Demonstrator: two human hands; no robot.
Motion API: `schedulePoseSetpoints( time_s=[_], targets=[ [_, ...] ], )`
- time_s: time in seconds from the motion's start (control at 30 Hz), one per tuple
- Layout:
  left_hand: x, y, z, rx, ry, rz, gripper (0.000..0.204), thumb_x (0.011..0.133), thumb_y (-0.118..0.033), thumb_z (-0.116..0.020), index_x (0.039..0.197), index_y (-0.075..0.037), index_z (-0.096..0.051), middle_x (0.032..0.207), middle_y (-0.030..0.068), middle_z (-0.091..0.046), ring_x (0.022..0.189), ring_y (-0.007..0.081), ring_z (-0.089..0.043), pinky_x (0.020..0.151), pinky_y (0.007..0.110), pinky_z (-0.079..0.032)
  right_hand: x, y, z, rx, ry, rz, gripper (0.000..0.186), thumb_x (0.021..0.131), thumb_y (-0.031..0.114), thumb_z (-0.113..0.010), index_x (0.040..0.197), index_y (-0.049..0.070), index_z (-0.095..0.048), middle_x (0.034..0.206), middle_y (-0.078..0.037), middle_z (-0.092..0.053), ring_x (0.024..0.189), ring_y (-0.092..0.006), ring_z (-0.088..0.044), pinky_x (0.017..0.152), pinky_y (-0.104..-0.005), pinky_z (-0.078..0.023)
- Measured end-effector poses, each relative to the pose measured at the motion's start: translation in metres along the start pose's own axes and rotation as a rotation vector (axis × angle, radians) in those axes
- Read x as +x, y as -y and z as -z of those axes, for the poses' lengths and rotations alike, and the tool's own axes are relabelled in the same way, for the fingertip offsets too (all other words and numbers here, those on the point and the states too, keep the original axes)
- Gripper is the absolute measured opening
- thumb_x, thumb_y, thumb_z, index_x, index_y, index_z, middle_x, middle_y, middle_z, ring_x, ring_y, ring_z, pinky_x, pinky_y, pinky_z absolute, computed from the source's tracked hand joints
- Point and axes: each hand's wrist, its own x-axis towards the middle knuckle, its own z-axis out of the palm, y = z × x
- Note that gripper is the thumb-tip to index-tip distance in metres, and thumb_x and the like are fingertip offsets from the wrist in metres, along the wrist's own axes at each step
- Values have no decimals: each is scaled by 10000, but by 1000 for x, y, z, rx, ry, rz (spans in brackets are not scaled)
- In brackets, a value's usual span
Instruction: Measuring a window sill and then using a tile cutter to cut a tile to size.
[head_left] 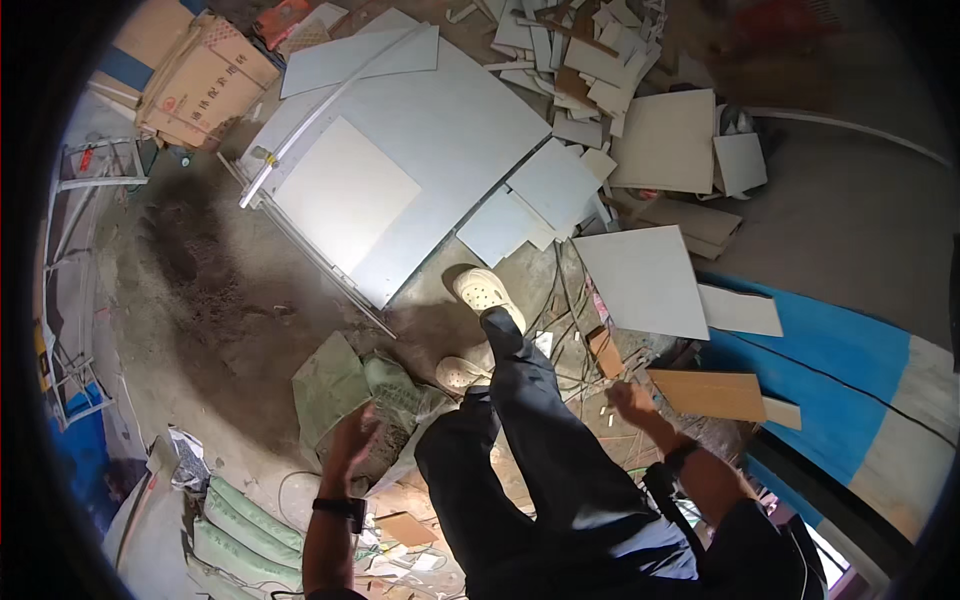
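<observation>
My left hand (350,440) hangs at the lower middle, with its fingers loosely apart and nothing seen in them. It overlaps the edge of a crumpled green woven sack (328,385) with dark loose material in its mouth; whether it touches the sack I cannot tell. On the right, my right hand (634,403) is held with its fingers curled in, and no object shows in it. Closest to that hand are a brown board (707,394) and a small orange-brown block (605,353). Cream clogs (487,294) are on my feet, one ahead of the other.
Ahead lies a large grey-white board (470,100), with a paler tile (347,190) and a long metal bar (330,112) on it. Broken tile pieces (595,60) are heaped at the far right. Cartons (208,85), a metal frame (70,250) and stacked green bags (245,535) stand leftward. Cables cross the floor.
</observation>
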Motion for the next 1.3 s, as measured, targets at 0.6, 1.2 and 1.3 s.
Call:
schedulePoseSetpoints(
  time_s=[0.6,1.2,1.3],
  targets=[
    [-220,-85,-175,-789,297,728,494,952,-355,-548,1332,-43,-509,1245,128,-613,1157,250,-574,974,382,-444,-125,-92,-24,-164,277,-242,274,892,279,-508,1033,70,-616,944,-203,-666,924,-377,-647,747,-502,-487],
    [-242,-186,-224,-811,486,665,597,996,-443,-436,1419,-22,-417,1433,122,-466,1297,237,-451,1046,360,-379,-164,-278,-30,192,180,-85,246,886,243,-560,992,39,-647,932,-180,-692,831,-282,-678,648,-387,-537],
    [-254,-168,-228,-455,559,657,637,972,-451,-487,1392,25,-426,1387,167,-503,1260,254,-487,1043,359,-381,-178,-204,-46,249,180,-275,249,896,212,-528,1012,30,-650,966,-231,-665,919,-412,-639,759,-433,-518]
  ],
)
